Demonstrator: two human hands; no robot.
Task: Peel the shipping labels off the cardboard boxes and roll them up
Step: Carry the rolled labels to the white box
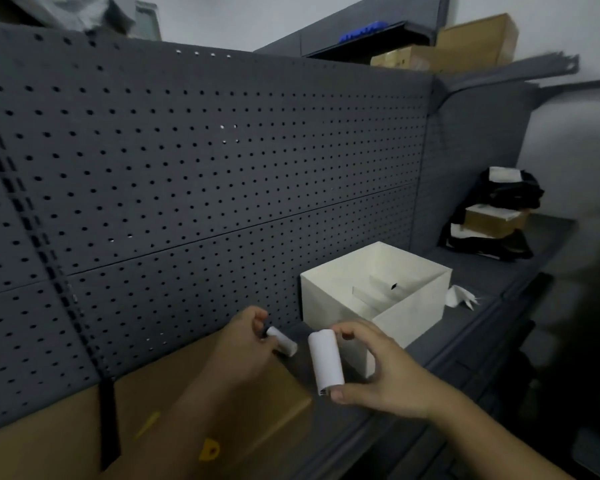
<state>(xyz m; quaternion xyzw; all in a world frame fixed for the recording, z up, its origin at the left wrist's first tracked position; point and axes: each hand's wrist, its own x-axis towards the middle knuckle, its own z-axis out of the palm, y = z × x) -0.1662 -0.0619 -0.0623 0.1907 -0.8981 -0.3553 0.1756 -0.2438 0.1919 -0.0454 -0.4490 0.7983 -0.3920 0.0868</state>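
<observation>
Two rolls in frame, one per hand. You got them?

— Yep. Left hand (248, 336) pinches the small rolled label (282, 341) at its far end, fingers curled round it, roll lying tilted with its near end pointing at the other hand.

— Right?

— Right hand (378, 372) holds the bigger rolled label (325, 362) lengthwise, roughly upright: fingertip on the top end, thumb under the bottom end. Other fingers loosely curled beside it, not touching that I can tell.

— Rolls touching?

— No, just beside each other, small gap. Both are held in the air above the shelf edge.

— Under them?

— Brown cardboard box (174, 403) lying flat beneath the left forearm, yellow marks on it, blurred. Whether a label is on it, can't tell.

— Right side?

— Open white box (409, 320) just behind the right hand, a divider inside. White paper scrap (459, 296) on the grey shelf (499, 271) beside it. Stack of dark and brown parcels (499, 216) farther back. Grey pegboard (187, 161) behind everything.
</observation>
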